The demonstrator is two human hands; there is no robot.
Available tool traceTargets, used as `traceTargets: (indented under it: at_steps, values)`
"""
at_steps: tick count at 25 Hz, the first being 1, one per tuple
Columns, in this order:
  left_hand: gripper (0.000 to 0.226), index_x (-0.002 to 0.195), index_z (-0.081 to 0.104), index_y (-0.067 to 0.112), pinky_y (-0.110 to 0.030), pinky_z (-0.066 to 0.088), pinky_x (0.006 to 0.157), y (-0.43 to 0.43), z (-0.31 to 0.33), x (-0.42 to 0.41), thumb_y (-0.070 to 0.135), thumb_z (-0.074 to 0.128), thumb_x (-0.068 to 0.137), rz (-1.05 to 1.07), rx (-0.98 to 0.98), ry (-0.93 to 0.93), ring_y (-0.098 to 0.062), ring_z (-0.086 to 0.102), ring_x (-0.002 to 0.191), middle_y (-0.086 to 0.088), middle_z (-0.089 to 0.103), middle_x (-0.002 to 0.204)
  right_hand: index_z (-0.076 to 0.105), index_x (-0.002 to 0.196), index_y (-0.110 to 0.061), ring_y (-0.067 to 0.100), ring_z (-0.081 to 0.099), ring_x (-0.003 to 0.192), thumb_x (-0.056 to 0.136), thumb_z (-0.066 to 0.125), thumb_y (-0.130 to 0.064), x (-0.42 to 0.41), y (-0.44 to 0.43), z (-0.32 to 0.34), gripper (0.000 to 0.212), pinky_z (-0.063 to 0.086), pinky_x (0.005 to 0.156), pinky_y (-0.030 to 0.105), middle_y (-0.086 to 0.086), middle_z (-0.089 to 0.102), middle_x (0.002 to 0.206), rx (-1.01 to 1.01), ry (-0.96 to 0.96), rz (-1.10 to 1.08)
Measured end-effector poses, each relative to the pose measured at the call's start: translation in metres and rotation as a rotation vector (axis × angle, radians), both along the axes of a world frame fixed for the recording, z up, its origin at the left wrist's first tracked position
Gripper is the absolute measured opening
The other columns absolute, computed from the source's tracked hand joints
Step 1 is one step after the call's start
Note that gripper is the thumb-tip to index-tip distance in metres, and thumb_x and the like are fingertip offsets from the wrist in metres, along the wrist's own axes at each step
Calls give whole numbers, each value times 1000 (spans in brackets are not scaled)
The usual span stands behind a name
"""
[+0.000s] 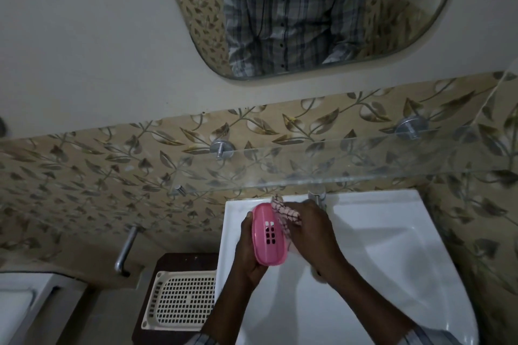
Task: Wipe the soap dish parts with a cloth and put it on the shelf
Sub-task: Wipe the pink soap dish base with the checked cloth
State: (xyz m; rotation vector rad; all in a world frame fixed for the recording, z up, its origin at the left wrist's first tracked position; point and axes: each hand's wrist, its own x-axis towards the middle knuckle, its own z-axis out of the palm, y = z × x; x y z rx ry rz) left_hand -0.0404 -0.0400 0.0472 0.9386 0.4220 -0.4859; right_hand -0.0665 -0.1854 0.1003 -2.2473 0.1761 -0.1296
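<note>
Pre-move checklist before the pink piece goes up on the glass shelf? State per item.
1. Left hand grips pink soap dish part: ok.
2. Right hand presses cloth against it: ok.
3. Part wiped dry: cannot tell.
4. Glass shelf above the sink has bare space: ok.
5. Other dish parts located: not ok, none visible.
</note>
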Motion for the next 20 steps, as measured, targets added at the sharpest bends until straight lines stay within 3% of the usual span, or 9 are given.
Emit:
traceTargets:
  at_steps: [3,5,6,8,10,11,15,17,20]
  values:
    - [76,129,59,0,-47,55,91,-6,13,3,45,78,70,-23,-141,30,-35,69,100,-22,64,120,68,124,-9,32,63,116,86,58,11,-3,25,13,44,51,102,37,15,67,124,-35,-172,96]
    - [95,140,48,-2,-48,52,96,1,16,6,44,83,65,-23,-179,97,-37,66,103,-24,56,127,75,107,1,35,70,106,64,68,17,-27,32,-3,46,58,88,46,19,73,114,-178,-371,276]
    - [98,146,41,0,-49,47,102,7,13,8,50,77,70,-3,-186,116,-37,61,107,-25,53,128,77,103,0,33,72,102,57,72,17,-38,25,-14,49,60,82,47,17,75,110,-206,-427,416]
    - [109,147,38,0,-50,46,99,18,6,6,57,78,64,7,-169,108,-36,57,103,-26,56,118,77,110,-9,26,72,105,64,72,15,-42,0,-21,52,61,86,44,10,75,114,-163,-361,536]
    - [124,141,46,-2,-48,53,87,21,4,5,54,93,40,-21,-160,63,-34,60,95,-24,60,110,76,112,-14,25,74,99,74,73,1,-27,-17,-16,41,63,80,40,6,76,111,-180,-305,412]
    - [122,139,48,-1,-46,53,85,20,5,5,54,93,40,-32,-151,29,-32,60,95,-23,61,111,76,112,-14,26,74,95,74,74,-1,-15,-20,-11,40,63,75,39,7,77,109,-212,-309,349]
    - [111,127,58,-1,-46,49,93,15,11,12,45,98,35,-57,-223,-18,-32,61,98,-22,64,112,77,106,-9,32,71,101,54,76,16,9,-6,-3,58,58,85,44,13,74,109,-392,-472,321]
    - [105,117,66,-3,-48,57,84,19,9,16,42,100,28,-63,-267,19,-36,68,91,-25,68,106,78,99,-12,30,73,96,50,75,10,-13,7,-21,53,58,83,39,8,76,103,-419,-502,336]
    - [102,128,57,-4,-44,59,77,28,4,16,53,90,50,-18,-198,42,-33,67,86,-23,67,100,77,100,-17,23,68,91,59,66,2,-42,21,-40,47,58,75,28,0,73,100,-233,-390,403]
